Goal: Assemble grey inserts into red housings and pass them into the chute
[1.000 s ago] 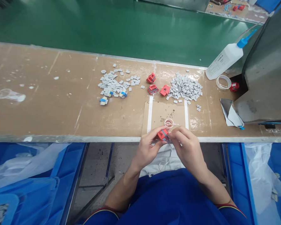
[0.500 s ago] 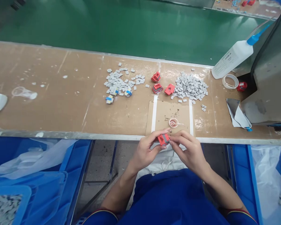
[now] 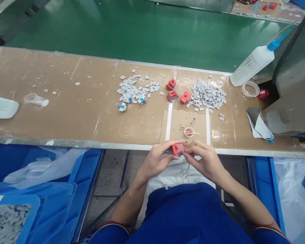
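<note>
My left hand (image 3: 156,158) grips a small red plastic block (image 3: 177,149) with a grey band, between thumb and fingers at the table's front edge. The fingers of my right hand (image 3: 205,158) are pinched together at the block's right side; whatever they hold is too small to make out. Just beyond the hands stands a little cup (image 3: 189,131) of reddish stuff, with a thin stick across its rim. Farther back sit several similar red pieces (image 3: 172,96), beside a heap of small light-grey tiles (image 3: 208,94).
A second spread of grey tiles (image 3: 132,88) lies to the left, with blue-and-cream pieces (image 3: 122,107) at its front. At right are a white bottle (image 3: 252,64) with a blue nozzle, a tape roll (image 3: 250,89) and a metal box (image 3: 292,84). Blue bins (image 3: 53,210) stand below the table.
The camera view has shifted slightly, so the table's things appear a little farther right. Both hands stay at the red block, which is turned only slightly.
</note>
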Demonstrator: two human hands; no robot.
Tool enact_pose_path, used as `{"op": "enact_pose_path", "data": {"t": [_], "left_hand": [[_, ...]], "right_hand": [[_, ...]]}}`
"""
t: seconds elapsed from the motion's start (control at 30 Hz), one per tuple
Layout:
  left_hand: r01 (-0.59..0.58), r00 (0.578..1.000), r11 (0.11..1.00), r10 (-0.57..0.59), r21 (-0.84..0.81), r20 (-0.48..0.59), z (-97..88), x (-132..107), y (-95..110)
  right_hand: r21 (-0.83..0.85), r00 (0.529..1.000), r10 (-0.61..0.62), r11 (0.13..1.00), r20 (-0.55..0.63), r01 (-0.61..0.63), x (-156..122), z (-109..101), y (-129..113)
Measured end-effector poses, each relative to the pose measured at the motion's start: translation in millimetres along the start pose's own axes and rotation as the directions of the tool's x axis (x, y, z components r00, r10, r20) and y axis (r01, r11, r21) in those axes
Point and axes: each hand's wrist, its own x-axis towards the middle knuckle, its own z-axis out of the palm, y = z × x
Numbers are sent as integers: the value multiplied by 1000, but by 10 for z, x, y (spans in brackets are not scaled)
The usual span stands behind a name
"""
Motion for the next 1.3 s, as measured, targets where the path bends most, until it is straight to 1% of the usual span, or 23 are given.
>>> {"op": "enact_pose_path", "data": {"t": [0.17, 0.23, 0.33, 0.4, 0.43, 0.53, 0.63, 0.7, 0.77, 0.87, 0.97, 1.13, 1.2, 1.3], "left_hand": [[30, 1000, 1000, -30, 4, 2, -6, -26, -53], [43, 999, 999, -43, 2, -3, 1, -38, -89], [76, 997, 995, -76, -61, -3, 10, -50, -136], [107, 994, 987, -108, -121, 2, 9, -57, -150], [122, 992, 981, -123, -149, 4, 6, -61, -150], [159, 987, 966, -161, -202, 3, 0, -74, -128], [174, 984, 965, -175, -196, 9, 5, -81, -84], [176, 984, 968, -174, -177, 28, 9, -76, -52], [173, 985, 971, -166, -165, 55, 7, -62, -24], [155, 986, 978, -145, -139, 76, -11, -40, -1], [138, 989, 986, -131, -90, 74, -23, -47, -8], [113, 992, 994, -113, -2, 61, -28, -115, -37], [71, 995, 996, -74, 48, 59, -46, -133, -14], [-32, 999, 994, 28, 108, 41, -93, -133, 61]], "right_hand": [[-82, 998, -24, 996, 65, 29, 11, 2, 37], [-88, 997, -29, 995, 69, 35, -6, 41, 65], [-65, 999, -10, 998, 49, 13, -35, 87, 76], [-23, 997, 37, 999, 67, -35, -33, 79, 52], [4, 993, 74, 997, 94, -75, -21, 61, 34], [80, 956, 208, 970, 205, -228, 41, -26, -26], [118, 908, 294, 933, 300, -340, 95, -107, -61], [122, 883, 323, 916, 341, -382, 107, -136, -67], [119, 871, 339, 908, 357, -402, 107, -144, -65], [137, 877, 332, 907, 348, -398, 105, -128, -56], [157, 886, 320, 909, 335, -387, 97, -88, -37], [129, 904, 313, 923, 291, -362, 23, 20, -11], [104, 927, 274, 946, 255, -308, -10, 54, -37], [39, 974, 160, 985, 159, -168, -25, 72, -122]]}}
